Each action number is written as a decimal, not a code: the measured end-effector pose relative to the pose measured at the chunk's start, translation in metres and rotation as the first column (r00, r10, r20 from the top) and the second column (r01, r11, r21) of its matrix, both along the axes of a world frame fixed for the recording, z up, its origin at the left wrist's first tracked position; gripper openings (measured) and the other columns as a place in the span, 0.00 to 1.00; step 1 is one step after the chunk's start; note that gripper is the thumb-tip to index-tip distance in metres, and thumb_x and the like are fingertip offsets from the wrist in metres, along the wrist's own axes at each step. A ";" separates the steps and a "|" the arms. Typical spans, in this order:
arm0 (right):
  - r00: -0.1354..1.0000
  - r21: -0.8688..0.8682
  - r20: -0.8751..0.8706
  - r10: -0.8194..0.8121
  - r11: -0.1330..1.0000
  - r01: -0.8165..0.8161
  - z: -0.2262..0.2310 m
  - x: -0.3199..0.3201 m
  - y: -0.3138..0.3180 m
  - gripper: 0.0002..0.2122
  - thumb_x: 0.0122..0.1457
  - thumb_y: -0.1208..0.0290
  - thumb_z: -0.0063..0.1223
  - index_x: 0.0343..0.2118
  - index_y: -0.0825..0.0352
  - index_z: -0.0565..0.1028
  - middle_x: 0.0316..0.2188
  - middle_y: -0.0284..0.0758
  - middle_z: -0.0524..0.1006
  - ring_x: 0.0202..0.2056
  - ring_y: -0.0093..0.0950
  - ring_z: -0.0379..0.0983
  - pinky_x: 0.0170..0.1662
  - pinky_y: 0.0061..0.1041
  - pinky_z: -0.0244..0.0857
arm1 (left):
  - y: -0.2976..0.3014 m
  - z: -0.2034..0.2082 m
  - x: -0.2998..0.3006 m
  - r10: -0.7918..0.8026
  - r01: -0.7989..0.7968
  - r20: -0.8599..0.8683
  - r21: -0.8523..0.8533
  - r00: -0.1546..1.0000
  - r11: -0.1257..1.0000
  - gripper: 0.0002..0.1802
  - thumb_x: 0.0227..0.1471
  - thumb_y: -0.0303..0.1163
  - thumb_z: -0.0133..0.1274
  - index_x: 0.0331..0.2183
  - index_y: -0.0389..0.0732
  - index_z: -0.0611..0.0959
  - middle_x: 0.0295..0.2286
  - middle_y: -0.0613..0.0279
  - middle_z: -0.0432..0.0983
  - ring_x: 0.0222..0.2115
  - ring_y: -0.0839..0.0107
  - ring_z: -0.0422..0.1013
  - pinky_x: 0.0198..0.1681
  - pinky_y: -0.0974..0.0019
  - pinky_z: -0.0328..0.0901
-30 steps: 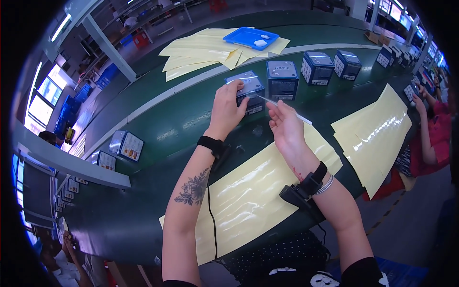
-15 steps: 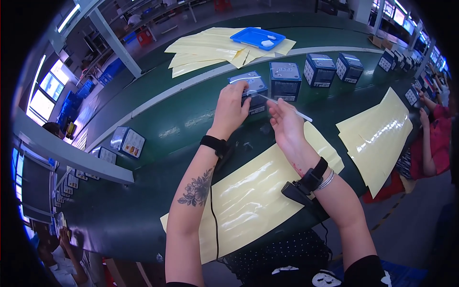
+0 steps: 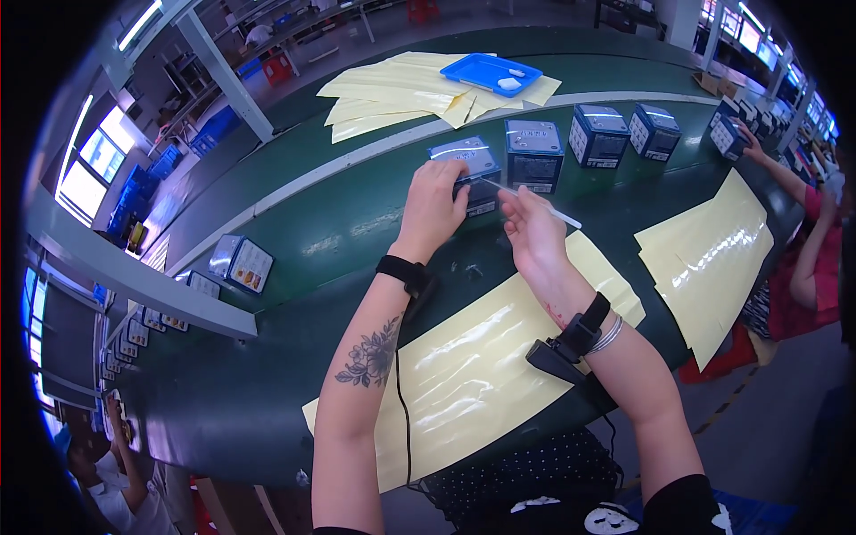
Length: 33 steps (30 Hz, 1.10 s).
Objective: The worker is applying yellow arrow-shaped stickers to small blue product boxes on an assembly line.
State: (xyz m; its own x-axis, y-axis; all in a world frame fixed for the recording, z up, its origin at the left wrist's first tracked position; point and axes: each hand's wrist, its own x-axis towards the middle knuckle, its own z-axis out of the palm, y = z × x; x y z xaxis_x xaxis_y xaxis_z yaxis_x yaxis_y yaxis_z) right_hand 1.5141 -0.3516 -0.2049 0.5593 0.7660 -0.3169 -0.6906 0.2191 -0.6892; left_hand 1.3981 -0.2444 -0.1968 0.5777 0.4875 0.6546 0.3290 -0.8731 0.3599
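Observation:
A small dark-blue box (image 3: 465, 158) with a pale grey-blue top stands on the green conveyor belt in front of me. My left hand (image 3: 434, 203) grips its near left corner, fingers bent over the top edge and thumb at the near side. In my right hand (image 3: 538, 223), palm turned up, is a slim pointed white tool (image 3: 563, 218). Its thin tip reaches to the box's near top edge, close to my left thumb. Whether the tip touches the box I cannot tell. Another blue box (image 3: 534, 153) stands just right of it.
Yellow glossy sheets lie under my forearms (image 3: 464, 374), at the right (image 3: 709, 267) and far behind the boxes (image 3: 383, 89). A blue tray (image 3: 481, 73) with white bits rests on the far sheets. More boxes line the belt. A co-worker's hand (image 3: 753, 143) touches one at right.
My hands and the tool hold nearly the same pose at the box, while the view has shifted slightly. At the right, the co-worker's arm has reached farther out to a box.

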 end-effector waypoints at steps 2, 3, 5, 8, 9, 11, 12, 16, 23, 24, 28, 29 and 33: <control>1.000 -0.005 0.004 0.005 1.000 -0.005 0.000 0.000 0.000 0.11 0.63 0.68 0.50 0.46 0.64 0.69 0.40 0.35 0.78 0.37 0.20 0.69 0.40 0.22 0.60 | 0.000 0.000 0.001 -0.008 0.008 -0.002 0.039 1.000 0.999 0.11 0.44 0.23 0.56 0.35 0.38 0.76 0.35 0.53 0.76 0.40 0.54 0.70 0.49 0.57 0.62; 1.000 -0.008 0.006 0.007 1.000 -0.007 0.000 0.001 0.000 0.11 0.63 0.68 0.50 0.46 0.64 0.68 0.40 0.36 0.78 0.37 0.20 0.69 0.40 0.22 0.60 | 0.000 0.000 0.001 -0.012 0.012 -0.003 0.059 1.000 0.998 0.11 0.44 0.23 0.56 0.34 0.37 0.77 0.35 0.53 0.76 0.41 0.54 0.70 0.50 0.57 0.62; 1.000 -0.010 0.011 0.012 1.000 -0.012 -0.002 0.001 0.002 0.11 0.63 0.68 0.50 0.45 0.64 0.68 0.40 0.36 0.78 0.37 0.20 0.70 0.40 0.22 0.60 | 0.000 0.000 0.000 -0.005 0.005 -0.009 0.049 1.000 0.999 0.10 0.44 0.24 0.57 0.34 0.37 0.77 0.36 0.53 0.76 0.41 0.54 0.70 0.50 0.57 0.63; 1.000 -0.014 0.021 0.020 1.000 -0.020 -0.004 0.003 0.004 0.10 0.63 0.68 0.50 0.45 0.63 0.68 0.40 0.36 0.78 0.37 0.20 0.70 0.40 0.22 0.60 | 0.000 0.001 -0.001 0.008 -0.008 -0.021 0.029 1.000 1.000 0.09 0.44 0.25 0.57 0.33 0.37 0.78 0.37 0.53 0.77 0.42 0.54 0.70 0.50 0.57 0.63; 1.000 -0.008 0.021 0.011 1.000 -0.011 -0.005 0.004 0.004 0.09 0.63 0.68 0.51 0.44 0.64 0.69 0.39 0.36 0.79 0.35 0.20 0.71 0.37 0.20 0.61 | 0.000 0.003 -0.001 -0.004 0.004 -0.013 0.036 1.000 0.999 0.09 0.44 0.25 0.57 0.32 0.37 0.79 0.36 0.53 0.77 0.42 0.55 0.70 0.48 0.57 0.64; 1.000 0.004 0.020 -0.002 1.000 0.002 -0.005 0.004 0.005 0.08 0.62 0.69 0.52 0.41 0.65 0.70 0.35 0.37 0.80 0.31 0.19 0.73 0.32 0.17 0.62 | 0.000 0.004 -0.003 -0.023 0.023 0.004 0.049 1.000 0.999 0.07 0.44 0.26 0.57 0.30 0.36 0.80 0.34 0.53 0.77 0.40 0.55 0.71 0.46 0.57 0.65; 1.000 0.005 0.019 0.000 1.000 0.000 -0.005 0.005 0.005 0.08 0.62 0.69 0.52 0.41 0.65 0.70 0.35 0.37 0.80 0.31 0.19 0.73 0.32 0.17 0.62 | 0.000 0.005 -0.002 -0.021 0.021 0.004 0.049 1.000 0.999 0.07 0.44 0.26 0.57 0.30 0.36 0.80 0.34 0.53 0.77 0.40 0.55 0.71 0.46 0.57 0.65; 0.999 0.006 0.037 0.008 1.000 -0.008 -0.004 0.008 0.004 0.08 0.62 0.69 0.51 0.41 0.65 0.70 0.35 0.37 0.80 0.31 0.19 0.74 0.32 0.17 0.62 | 0.001 0.007 0.006 0.028 -0.029 0.009 0.043 1.000 0.999 0.07 0.45 0.28 0.58 0.28 0.35 0.81 0.30 0.54 0.78 0.37 0.55 0.72 0.42 0.57 0.67; 0.995 -0.079 0.053 0.083 0.994 -0.078 0.001 0.015 -0.002 0.09 0.63 0.67 0.51 0.43 0.62 0.68 0.39 0.35 0.78 0.36 0.21 0.71 0.40 0.22 0.60 | 0.002 0.006 0.006 0.102 -0.089 -0.061 0.186 0.993 0.978 0.06 0.48 0.30 0.59 0.29 0.38 0.84 0.34 0.56 0.80 0.33 0.58 0.74 0.38 0.61 0.69; 0.995 -0.082 0.053 0.082 0.994 -0.078 0.002 0.018 -0.005 0.09 0.63 0.67 0.51 0.43 0.62 0.68 0.39 0.35 0.78 0.36 0.21 0.71 0.40 0.22 0.60 | 0.003 0.005 0.008 0.101 -0.089 -0.061 0.183 0.993 0.979 0.06 0.48 0.30 0.59 0.29 0.38 0.84 0.34 0.56 0.80 0.33 0.58 0.74 0.38 0.61 0.69; 0.991 -0.123 -0.110 0.082 0.988 -0.095 0.011 0.041 -0.025 0.09 0.62 0.67 0.51 0.42 0.63 0.70 0.38 0.34 0.78 0.35 0.22 0.70 0.40 0.23 0.61 | 0.002 0.002 0.008 0.091 -0.070 -0.082 0.231 0.992 0.971 0.06 0.49 0.32 0.57 0.28 0.40 0.82 0.28 0.59 0.78 0.31 0.60 0.74 0.35 0.62 0.69; 0.990 -0.043 -0.104 0.099 0.994 -0.104 0.017 0.051 -0.032 0.08 0.62 0.67 0.51 0.41 0.64 0.71 0.38 0.34 0.78 0.35 0.22 0.70 0.40 0.23 0.62 | 0.004 0.001 0.008 0.096 -0.069 -0.086 0.269 0.992 0.961 0.06 0.50 0.33 0.57 0.28 0.41 0.82 0.28 0.60 0.78 0.32 0.60 0.74 0.35 0.62 0.69; 0.995 0.070 -0.041 0.087 0.994 -0.084 0.044 0.086 -0.068 0.07 0.63 0.68 0.50 0.38 0.66 0.72 0.37 0.34 0.78 0.35 0.22 0.70 0.38 0.23 0.64 | 0.006 0.006 0.008 0.119 -0.074 -0.109 0.348 0.987 0.934 0.07 0.51 0.34 0.56 0.30 0.42 0.83 0.30 0.61 0.79 0.33 0.62 0.75 0.36 0.63 0.70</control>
State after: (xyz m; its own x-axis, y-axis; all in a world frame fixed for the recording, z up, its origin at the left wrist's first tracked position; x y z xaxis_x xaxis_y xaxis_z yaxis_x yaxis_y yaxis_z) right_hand 1.6005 -0.4194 -0.1609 0.4775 0.8313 -0.2847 -0.7379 0.2035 -0.6435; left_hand 1.4061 -0.2387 -0.1905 0.6275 0.3048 0.7165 0.4412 -0.8974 -0.0047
